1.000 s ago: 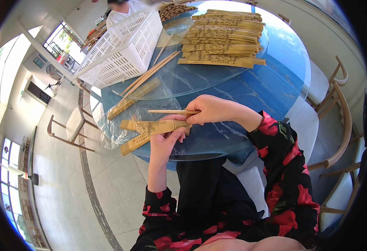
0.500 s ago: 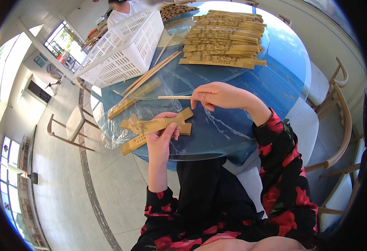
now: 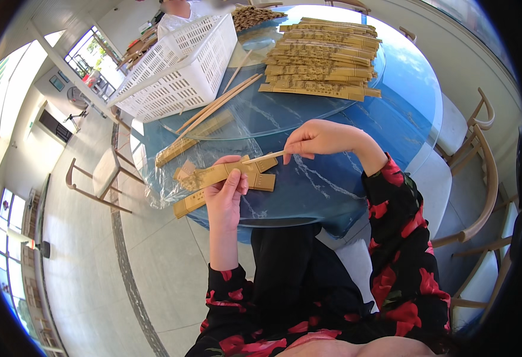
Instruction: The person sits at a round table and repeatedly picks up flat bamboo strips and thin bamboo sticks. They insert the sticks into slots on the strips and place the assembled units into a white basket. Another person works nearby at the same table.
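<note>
My left hand (image 3: 223, 201) pinches a brown paper chopstick sleeve (image 3: 208, 177) between thumb and fingers, just above the near edge of the table. To its right, my right hand (image 3: 322, 140) grips pale wooden chopsticks (image 3: 266, 157) by one end. Their other end points left and lies against the sleeve's upper part; whether it is inside the sleeve I cannot tell. Below the left hand's sleeve, another brown sleeve (image 3: 189, 204) shows, partly hidden by the fingers. A clear plastic wrapper (image 3: 161, 189) with a brown sleeve bundle (image 3: 174, 153) lies just beyond and left.
Loose chopsticks (image 3: 219, 103) lie beside a white plastic basket (image 3: 180, 89). A wide stack of brown sleeves (image 3: 323, 58) covers the far right of the blue round table (image 3: 404, 113). Behind, a brown heap (image 3: 255, 18) and a seated person (image 3: 177, 18). Wooden chairs (image 3: 103, 172) stand around.
My right hand has lowered slightly, and the chopsticks' left end has come from above onto the sleeve. My left hand has shifted a little, its thumb now higher on the sleeve.
</note>
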Demonstrator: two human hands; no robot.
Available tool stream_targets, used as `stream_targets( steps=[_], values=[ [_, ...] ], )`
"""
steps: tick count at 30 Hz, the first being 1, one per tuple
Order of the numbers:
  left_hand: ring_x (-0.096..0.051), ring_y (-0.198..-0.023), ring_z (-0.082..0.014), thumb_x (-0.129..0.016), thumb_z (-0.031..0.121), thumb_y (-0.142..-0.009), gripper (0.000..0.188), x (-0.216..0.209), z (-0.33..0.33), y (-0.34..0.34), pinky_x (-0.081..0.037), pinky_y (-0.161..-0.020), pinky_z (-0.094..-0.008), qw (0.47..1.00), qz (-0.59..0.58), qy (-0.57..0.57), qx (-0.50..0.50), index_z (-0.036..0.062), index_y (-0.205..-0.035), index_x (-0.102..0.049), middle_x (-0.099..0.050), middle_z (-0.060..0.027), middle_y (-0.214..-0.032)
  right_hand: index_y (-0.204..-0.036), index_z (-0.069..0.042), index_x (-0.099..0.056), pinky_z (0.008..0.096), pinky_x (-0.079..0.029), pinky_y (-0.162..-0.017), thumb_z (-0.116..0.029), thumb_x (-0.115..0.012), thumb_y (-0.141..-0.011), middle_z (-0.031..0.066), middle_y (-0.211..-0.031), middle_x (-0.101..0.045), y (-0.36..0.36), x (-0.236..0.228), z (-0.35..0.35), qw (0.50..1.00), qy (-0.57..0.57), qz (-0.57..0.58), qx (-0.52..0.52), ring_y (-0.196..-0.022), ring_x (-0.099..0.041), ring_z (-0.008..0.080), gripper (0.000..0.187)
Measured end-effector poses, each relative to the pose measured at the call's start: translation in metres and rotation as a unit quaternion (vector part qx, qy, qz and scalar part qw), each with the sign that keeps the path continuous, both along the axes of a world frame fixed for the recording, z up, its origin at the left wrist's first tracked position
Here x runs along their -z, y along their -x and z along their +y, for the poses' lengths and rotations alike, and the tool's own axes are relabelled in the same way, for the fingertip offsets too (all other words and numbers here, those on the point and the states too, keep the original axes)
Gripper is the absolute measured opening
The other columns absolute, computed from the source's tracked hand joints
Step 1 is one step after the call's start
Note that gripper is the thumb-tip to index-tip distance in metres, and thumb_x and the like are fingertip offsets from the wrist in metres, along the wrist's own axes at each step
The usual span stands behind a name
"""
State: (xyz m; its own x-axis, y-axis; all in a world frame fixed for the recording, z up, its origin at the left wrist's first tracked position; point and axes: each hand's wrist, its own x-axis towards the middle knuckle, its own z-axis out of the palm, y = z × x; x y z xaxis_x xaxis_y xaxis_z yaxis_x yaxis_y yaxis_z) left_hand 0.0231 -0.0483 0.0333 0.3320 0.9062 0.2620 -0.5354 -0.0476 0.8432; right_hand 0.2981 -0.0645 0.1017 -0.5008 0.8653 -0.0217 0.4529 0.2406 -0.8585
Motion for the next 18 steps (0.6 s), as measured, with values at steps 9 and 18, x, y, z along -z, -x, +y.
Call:
stream_targets(
  steps=[9,18],
  values=[
    [-0.057,-0.072,-0.0066,-0.065,0.004,-0.097,0.048,-0.006,-0.004,-0.006,-0.045,-0.062,-0.0197,0.998,0.050,-0.034,-0.016,0.0041,-0.141,-0.046,-0.063,-0.0013,-0.086,-0.105,-0.003,-0.069,0.0251,-0.041,-0.060,-0.016,-0.056,-0.100,-0.0007,-0.068,-0.058,0.016,0.005,-0.001,0.999,-0.037,0.010,0.007,-0.063,-0.053,0.0068,0.018],
    [-0.051,-0.070,-0.0064,-0.062,0.005,-0.098,0.045,-0.002,0.003,-0.001,-0.041,-0.062,-0.0199,1.000,0.002,0.023,-0.012,0.0063,-0.140,-0.045,-0.056,0.0014,-0.082,-0.106,-0.009,-0.057,0.0483,-0.046,-0.065,-0.022,-0.062,-0.096,0.0172,-0.076,-0.065,0.056,0.024,-0.009,0.948,-0.283,-0.071,0.125,-0.076,-0.063,0.0405,0.017]
  ],
)
